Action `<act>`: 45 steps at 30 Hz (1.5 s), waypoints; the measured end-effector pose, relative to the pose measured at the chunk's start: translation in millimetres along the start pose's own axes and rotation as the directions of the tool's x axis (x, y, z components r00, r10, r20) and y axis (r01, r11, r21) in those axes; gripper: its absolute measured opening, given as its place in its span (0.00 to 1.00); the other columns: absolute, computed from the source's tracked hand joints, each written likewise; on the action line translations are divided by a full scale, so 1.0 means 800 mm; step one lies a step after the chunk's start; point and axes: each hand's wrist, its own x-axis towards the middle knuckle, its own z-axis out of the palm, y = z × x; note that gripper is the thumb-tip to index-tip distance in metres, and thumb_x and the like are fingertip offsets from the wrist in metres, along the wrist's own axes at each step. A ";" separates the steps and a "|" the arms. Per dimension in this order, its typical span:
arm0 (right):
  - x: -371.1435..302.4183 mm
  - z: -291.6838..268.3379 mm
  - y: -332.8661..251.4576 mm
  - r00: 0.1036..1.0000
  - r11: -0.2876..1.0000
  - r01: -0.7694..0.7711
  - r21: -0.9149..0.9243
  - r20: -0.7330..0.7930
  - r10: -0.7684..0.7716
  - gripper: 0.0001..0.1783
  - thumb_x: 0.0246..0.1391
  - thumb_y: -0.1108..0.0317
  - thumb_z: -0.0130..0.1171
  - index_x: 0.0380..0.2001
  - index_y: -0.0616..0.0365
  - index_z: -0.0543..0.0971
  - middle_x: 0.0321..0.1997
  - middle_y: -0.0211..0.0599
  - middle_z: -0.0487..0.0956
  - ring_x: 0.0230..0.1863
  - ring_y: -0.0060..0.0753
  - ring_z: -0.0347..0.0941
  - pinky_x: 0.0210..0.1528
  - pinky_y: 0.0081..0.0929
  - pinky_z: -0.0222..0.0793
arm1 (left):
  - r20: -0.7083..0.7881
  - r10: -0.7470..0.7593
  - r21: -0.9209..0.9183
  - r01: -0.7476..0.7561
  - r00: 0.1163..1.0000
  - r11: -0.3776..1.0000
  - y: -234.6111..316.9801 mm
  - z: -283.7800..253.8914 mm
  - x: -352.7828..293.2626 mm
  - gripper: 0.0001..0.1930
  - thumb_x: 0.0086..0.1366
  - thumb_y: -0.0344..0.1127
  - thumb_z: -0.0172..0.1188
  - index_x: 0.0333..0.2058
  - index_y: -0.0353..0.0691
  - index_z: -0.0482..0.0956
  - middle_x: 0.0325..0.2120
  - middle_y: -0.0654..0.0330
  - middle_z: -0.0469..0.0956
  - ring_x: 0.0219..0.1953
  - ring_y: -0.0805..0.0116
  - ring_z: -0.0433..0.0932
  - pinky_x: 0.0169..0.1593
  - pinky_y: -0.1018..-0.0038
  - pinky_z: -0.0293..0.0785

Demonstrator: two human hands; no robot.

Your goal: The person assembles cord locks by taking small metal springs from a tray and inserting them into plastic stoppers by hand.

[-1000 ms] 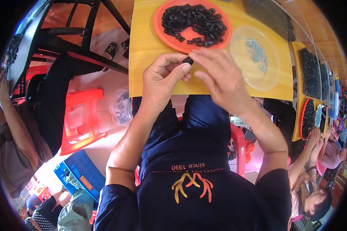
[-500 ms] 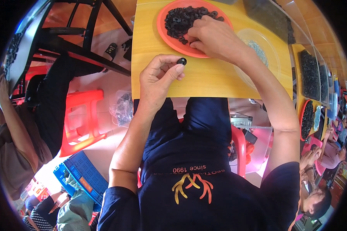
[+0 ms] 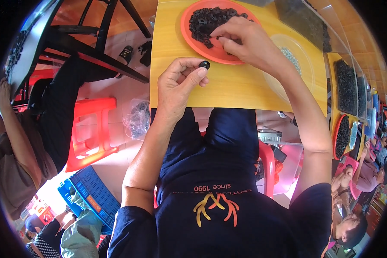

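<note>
Between thumb and forefinger, my left hand (image 3: 179,82) pinches a small round black part (image 3: 204,65) above the near edge of the yellow table (image 3: 241,88). My right hand (image 3: 249,43) is over the right side of a round red-orange plate (image 3: 193,48). A small dark piece (image 3: 218,38) shows at its pinched thumb and forefinger; its exact shape is too small to make out. Many small black parts (image 3: 204,21) lie heaped on the plate. Beside my right forearm, partly covered by it, is a clear round dish (image 3: 305,56) holding small silvery pieces (image 3: 290,58).
A clear-walled bin of black parts (image 3: 303,21) stands at the table's far right. Left of the table are a black metal frame (image 3: 103,56), a red stool (image 3: 92,133) and a blue crate (image 3: 90,195). Other people sit at both sides.
My right hand has lifted slightly from the heap, and a small dark piece now shows at its fingertips. My left hand keeps its pinch on the round black part. The view has shifted slightly.
</note>
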 end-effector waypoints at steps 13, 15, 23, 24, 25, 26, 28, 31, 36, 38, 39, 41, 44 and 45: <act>-0.045 -0.006 -0.061 0.855 0.256 -0.440 0.861 0.314 0.413 0.14 0.57 0.63 0.64 0.43 0.59 0.81 0.37 0.25 0.80 0.37 0.16 0.71 0.44 0.18 0.67 | 0.028 -0.017 0.034 0.016 0.999 0.999 0.010 0.016 -0.001 0.09 0.64 0.27 0.62 0.42 0.33 0.78 0.29 0.61 0.80 0.31 0.76 0.79 0.37 0.79 0.76; -0.049 -0.002 -0.062 0.851 0.238 -0.402 0.884 0.264 0.455 0.13 0.58 0.64 0.63 0.42 0.60 0.81 0.34 0.25 0.79 0.36 0.14 0.71 0.41 0.15 0.67 | 0.029 -0.017 0.031 0.016 0.999 0.999 0.012 0.020 -0.001 0.09 0.63 0.27 0.62 0.41 0.33 0.78 0.29 0.61 0.80 0.31 0.76 0.78 0.37 0.79 0.75; -0.059 0.009 -0.074 0.822 0.164 -0.342 0.925 0.210 0.529 0.12 0.59 0.66 0.62 0.42 0.62 0.79 0.35 0.27 0.79 0.36 0.15 0.71 0.42 0.17 0.68 | 0.034 -0.015 0.038 0.014 0.999 0.999 0.007 0.026 0.004 0.08 0.63 0.28 0.62 0.41 0.33 0.78 0.28 0.62 0.80 0.30 0.77 0.78 0.36 0.81 0.75; -0.061 0.008 -0.072 0.834 0.217 -0.336 0.916 0.183 0.521 0.12 0.60 0.67 0.61 0.43 0.62 0.78 0.34 0.26 0.79 0.36 0.15 0.71 0.42 0.17 0.68 | 0.048 -0.019 0.059 0.016 0.999 0.998 0.006 0.027 0.003 0.08 0.63 0.28 0.62 0.40 0.33 0.77 0.28 0.62 0.79 0.30 0.78 0.77 0.36 0.81 0.74; -0.063 0.007 -0.069 0.834 0.218 -0.336 0.916 0.182 0.521 0.12 0.60 0.67 0.61 0.43 0.62 0.78 0.34 0.26 0.79 0.36 0.15 0.71 0.42 0.17 0.68 | 0.062 -0.024 0.081 0.019 0.998 0.997 0.005 0.028 0.003 0.08 0.64 0.28 0.62 0.40 0.33 0.77 0.28 0.63 0.79 0.30 0.79 0.77 0.36 0.81 0.74; -0.066 0.005 -0.065 0.855 0.271 -0.359 0.893 0.198 0.479 0.11 0.60 0.66 0.61 0.41 0.61 0.77 0.33 0.26 0.78 0.36 0.15 0.71 0.40 0.18 0.68 | 0.063 -0.022 0.081 0.017 0.998 0.997 0.005 0.028 0.002 0.08 0.64 0.28 0.62 0.40 0.33 0.77 0.28 0.63 0.79 0.30 0.79 0.77 0.36 0.81 0.74; -0.073 -0.004 -0.058 0.872 0.325 -0.377 0.867 0.215 0.439 0.11 0.60 0.65 0.61 0.40 0.61 0.76 0.31 0.26 0.78 0.36 0.14 0.71 0.38 0.19 0.68 | 0.134 -0.047 0.118 0.031 0.990 0.993 0.005 0.030 -0.001 0.07 0.64 0.27 0.62 0.40 0.34 0.77 0.29 0.64 0.78 0.30 0.80 0.75 0.36 0.81 0.73; -0.077 -0.034 -0.054 0.865 0.587 -0.501 0.636 0.365 0.343 0.13 0.62 0.61 0.57 0.38 0.60 0.73 0.28 0.34 0.77 0.32 0.24 0.75 0.34 0.28 0.68 | 0.190 -0.078 0.091 0.062 0.979 0.994 0.005 0.033 -0.008 0.07 0.64 0.26 0.61 0.40 0.34 0.77 0.29 0.65 0.77 0.31 0.80 0.74 0.36 0.81 0.72; -0.075 -0.061 -0.055 0.874 0.883 -0.317 0.346 0.469 0.130 0.16 0.64 0.57 0.50 0.34 0.62 0.73 0.26 0.48 0.74 0.30 0.52 0.71 0.33 0.40 0.66 | 0.281 -0.097 0.216 0.036 0.955 0.976 0.008 0.036 -0.013 0.06 0.61 0.26 0.63 0.37 0.33 0.78 0.30 0.66 0.73 0.32 0.81 0.72 0.35 0.81 0.70; -0.076 -0.063 -0.059 0.869 0.893 -0.309 0.328 0.479 0.125 0.16 0.63 0.58 0.51 0.30 0.62 0.73 0.27 0.50 0.75 0.32 0.57 0.72 0.33 0.46 0.66 | 0.279 -0.113 0.218 0.052 0.953 0.975 0.011 0.038 -0.015 0.06 0.60 0.25 0.63 0.36 0.33 0.79 0.29 0.66 0.73 0.31 0.81 0.72 0.35 0.81 0.70; -0.078 -0.061 -0.061 0.893 0.908 -0.275 0.316 0.433 0.120 0.16 0.62 0.60 0.52 0.27 0.62 0.73 0.26 0.50 0.75 0.31 0.57 0.72 0.33 0.46 0.66 | 0.277 -0.129 0.219 0.068 0.952 0.973 0.012 0.039 -0.015 0.05 0.60 0.25 0.63 0.36 0.33 0.79 0.29 0.66 0.73 0.30 0.81 0.72 0.35 0.80 0.70; -0.083 -0.057 -0.068 0.915 0.922 -0.243 0.302 0.387 0.115 0.16 0.61 0.61 0.54 0.25 0.63 0.73 0.25 0.50 0.75 0.31 0.58 0.72 0.33 0.47 0.66 | 0.270 -0.134 0.232 0.071 0.954 0.970 0.013 0.040 -0.015 0.05 0.60 0.25 0.63 0.35 0.33 0.79 0.28 0.65 0.74 0.30 0.81 0.72 0.34 0.80 0.70; -0.089 -0.050 -0.086 0.941 0.935 -0.277 0.223 0.258 0.218 0.15 0.58 0.65 0.56 0.22 0.64 0.74 0.23 0.51 0.75 0.30 0.59 0.72 0.31 0.47 0.66 | 0.266 -0.111 0.275 0.035 0.958 0.961 0.010 0.039 -0.014 0.05 0.60 0.25 0.63 0.35 0.33 0.79 0.27 0.65 0.74 0.28 0.80 0.72 0.34 0.80 0.70; -0.089 -0.048 -0.091 0.938 0.936 -0.297 0.188 0.241 0.249 0.14 0.58 0.65 0.56 0.22 0.64 0.75 0.22 0.51 0.75 0.29 0.59 0.73 0.31 0.47 0.67 | 0.269 -0.082 0.306 -0.004 0.960 0.952 0.009 0.037 -0.013 0.05 0.59 0.25 0.63 0.35 0.32 0.79 0.27 0.65 0.74 0.28 0.80 0.72 0.33 0.80 0.70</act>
